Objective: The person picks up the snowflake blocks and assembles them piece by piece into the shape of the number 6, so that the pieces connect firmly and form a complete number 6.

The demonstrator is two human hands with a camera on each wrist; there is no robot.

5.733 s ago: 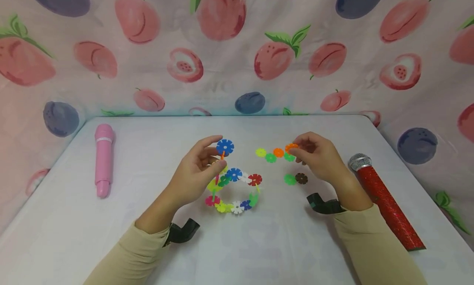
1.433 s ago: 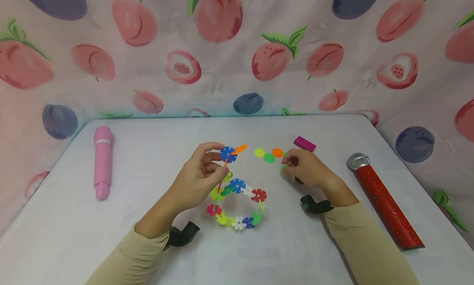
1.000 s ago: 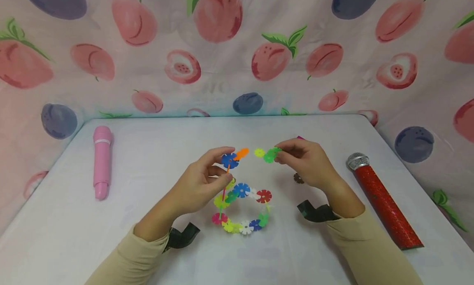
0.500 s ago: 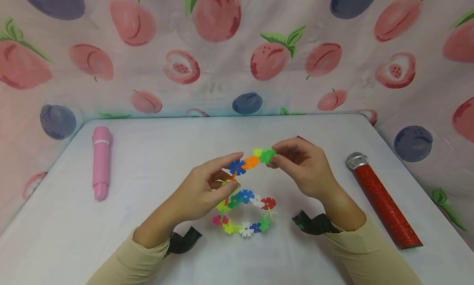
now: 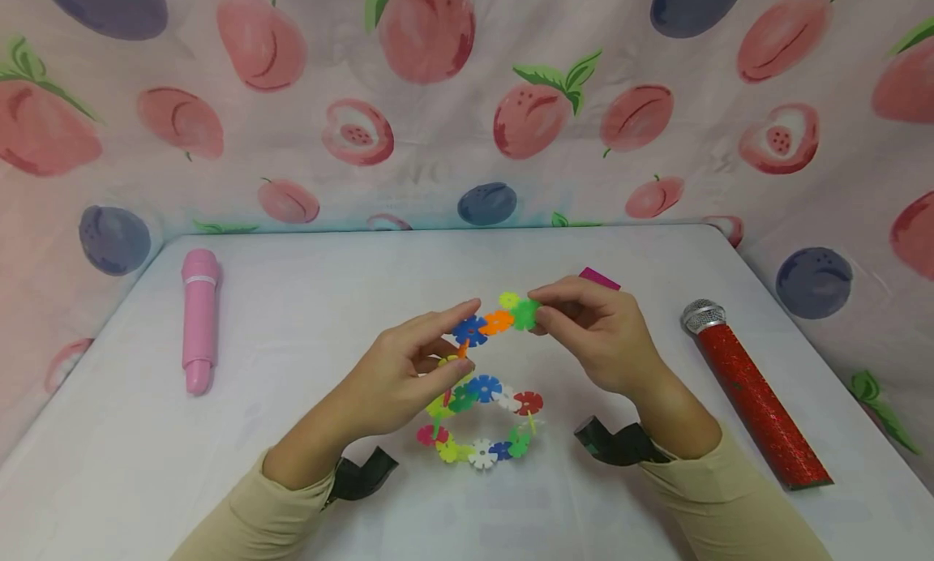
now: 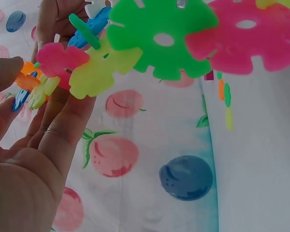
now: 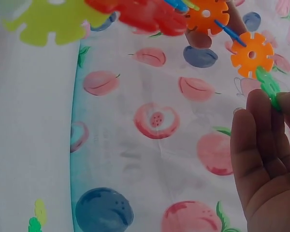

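Note:
My left hand (image 5: 409, 374) holds a chain of slotted plastic snowflake discs near a blue disc (image 5: 469, 331). Most of the chain hangs below as a loop, with a white disc (image 5: 482, 454) at its bottom. An orange disc (image 5: 498, 323) is joined to the blue one and points right. In my right hand (image 5: 606, 334), a green disc (image 7: 268, 87) is pinched between thumb and fingers. Its edge meets the orange disc (image 7: 252, 54); how deeply the slots engage I cannot tell. The left wrist view shows a pink disc (image 6: 63, 63) of the chain close by the fingers.
Loose discs, one of them yellow (image 5: 509, 300), lie on the white table beyond the hands, partly hidden. A magenta block (image 5: 600, 278) lies behind the right hand. A pink toy microphone (image 5: 200, 322) lies at left, a red glittery microphone (image 5: 759, 399) at right.
An orange disc has been joined to the blue one and let go. My right hand has picked up a green disc and brought it left against the orange disc. The chain has shifted slightly right.

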